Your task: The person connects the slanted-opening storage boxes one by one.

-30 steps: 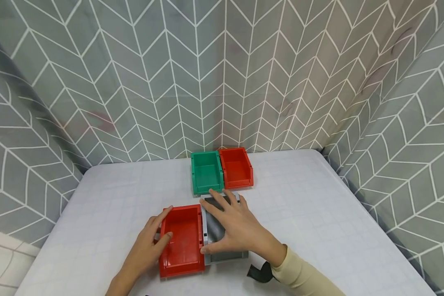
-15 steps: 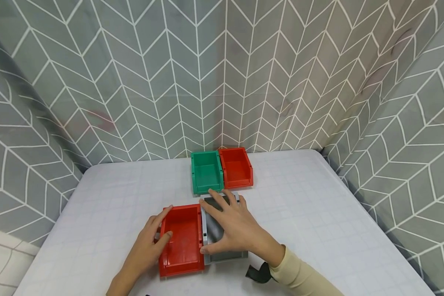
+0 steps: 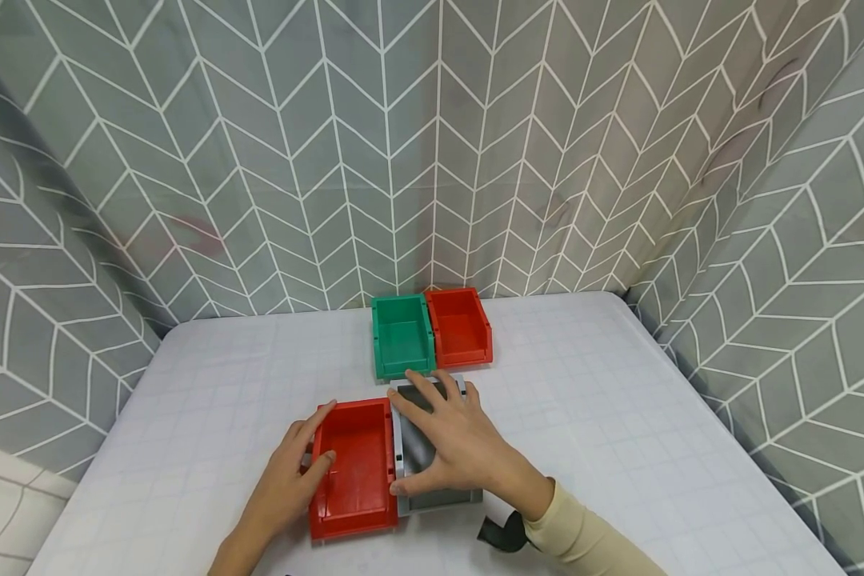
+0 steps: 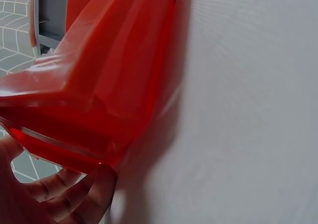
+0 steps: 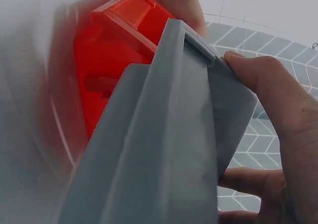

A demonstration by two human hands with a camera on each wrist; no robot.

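Two open-front plastic storage bins stand side by side near the front of the table, one red (image 3: 356,472) and one grey (image 3: 418,440). My left hand (image 3: 282,480) grips the red bin at its left wall, thumb over the rim; in the left wrist view its fingers (image 4: 97,191) lie against the outside. My right hand (image 3: 457,448) spans the grey bin from above, thumb on the left rim and fingertips at the far rim. The thumb (image 5: 251,70) shows on that rim in the right wrist view. The palm hides much of the grey bin.
Behind the grey bin, a green bin (image 3: 403,332) and a second red bin (image 3: 461,328) sit close together. A black strap (image 3: 504,532) hangs by the right wrist. Patterned grey curtains (image 3: 432,160) enclose the white-covered table (image 3: 619,416) at the back and sides.
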